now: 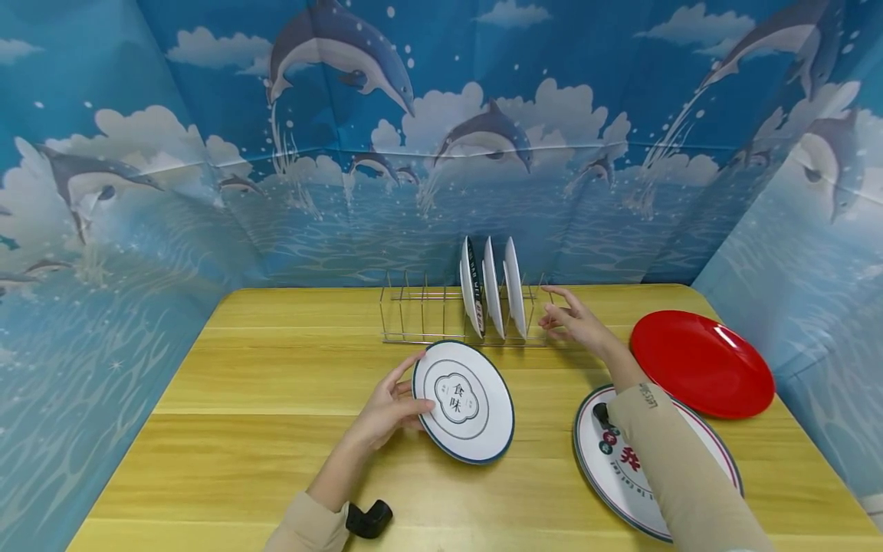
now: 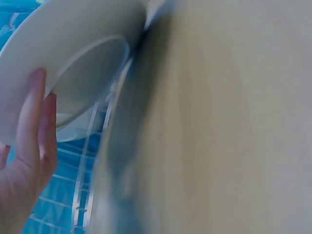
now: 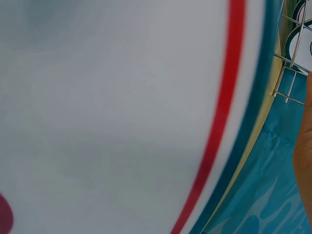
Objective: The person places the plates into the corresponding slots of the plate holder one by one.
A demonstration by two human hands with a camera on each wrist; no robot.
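Closest to me, at the lower edge, is my beige left sleeve point(image 1: 309, 525), with a black piece point(image 1: 369, 520) fixed at its cuff, above the wooden desk point(image 1: 262, 429). Just beyond it my left grip point(image 1: 386, 406) pinches a round white plate point(image 1: 472, 437) at its left side, thumb on the face and fingers behind; the left wrist view shows those fingertips against its pale underside. I hold this plate tilted, face towards me, in front of the rack, so its dark blue-green rim and the two characters in its scalloped emblem show. On my right, my other sleeve point(image 1: 679, 468) crosses over a large white plate point(image 1: 614, 479), ringed in red and dark green, lying face up on the desk. Further right and beyond that lies a red oval plate point(image 1: 700, 364). My right grip point(image 1: 576, 322) holds nothing that I can see, fingers loosely spread at the right end of the wire rack point(image 1: 414, 342); I cannot tell whether they touch its wires. Three plates point(image 1: 514, 287) stand on edge, side by side, in the rack's right half. Farthest back hangs a blue cloth point(image 1: 386, 207) printed with dolphins, clouds and water
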